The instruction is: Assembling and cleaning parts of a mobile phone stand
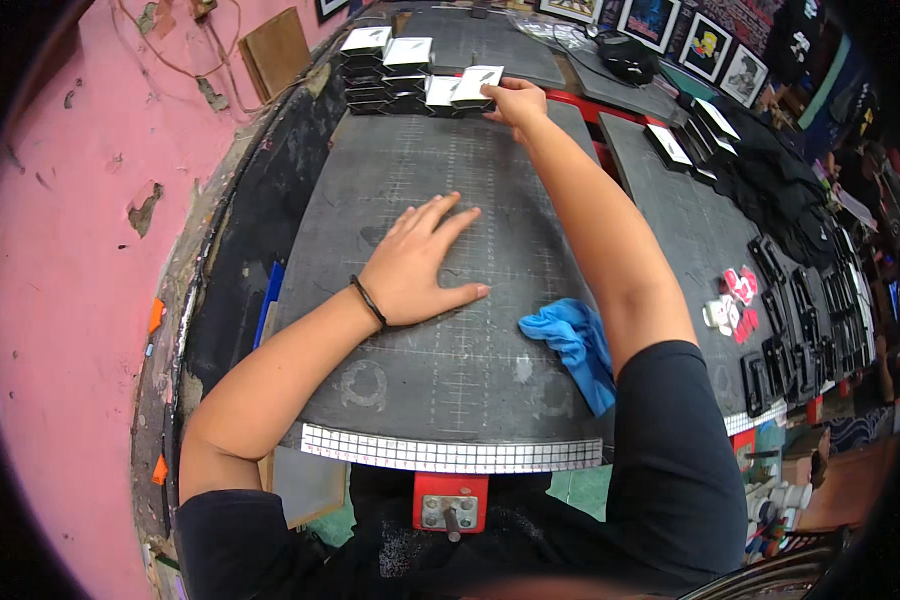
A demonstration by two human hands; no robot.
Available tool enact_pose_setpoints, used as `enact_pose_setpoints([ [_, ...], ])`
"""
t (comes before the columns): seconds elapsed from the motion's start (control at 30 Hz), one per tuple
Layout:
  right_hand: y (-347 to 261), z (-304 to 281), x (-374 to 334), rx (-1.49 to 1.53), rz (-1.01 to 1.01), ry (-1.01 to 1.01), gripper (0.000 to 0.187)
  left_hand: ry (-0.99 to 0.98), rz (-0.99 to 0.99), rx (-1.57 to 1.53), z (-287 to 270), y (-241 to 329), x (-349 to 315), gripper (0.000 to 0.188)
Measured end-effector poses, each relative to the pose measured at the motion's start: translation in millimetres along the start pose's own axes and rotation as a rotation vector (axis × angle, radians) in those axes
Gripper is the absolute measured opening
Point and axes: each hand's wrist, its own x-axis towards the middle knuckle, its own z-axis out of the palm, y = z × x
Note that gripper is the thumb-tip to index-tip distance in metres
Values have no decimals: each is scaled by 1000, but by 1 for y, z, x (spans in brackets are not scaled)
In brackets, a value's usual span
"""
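Note:
My right hand [519,103] reaches to the far end of the dark board [510,240] and grips a small white-topped box [478,84] by its right edge. That box sits at the right end of several stacked black-and-white boxes [384,72]. My left hand [425,262], with a black band at the wrist, lies flat on the middle of the board with fingers spread, holding nothing. Right of it, below my right forearm, lies a crumpled blue cloth [575,345].
A gridded white strip [450,451] runs along the board's near edge, above a red bracket [449,503]. On a second board to the right are more boxes [668,147], dark fabric [775,195], red-and-white pieces [732,300] and rows of black parts [785,340]. A pink wall [70,300] borders the left.

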Motion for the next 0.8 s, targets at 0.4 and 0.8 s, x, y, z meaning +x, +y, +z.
enact_pose_setpoints([
  [0.4, -1, 44, 32, 97, -168, 430, 55, -48, 7, 2, 7, 0, 0, 83],
  [0.8, -72, 75, 40, 14, -134, 276, 33, 171, -76, -259, 10, -14, 5, 64],
])
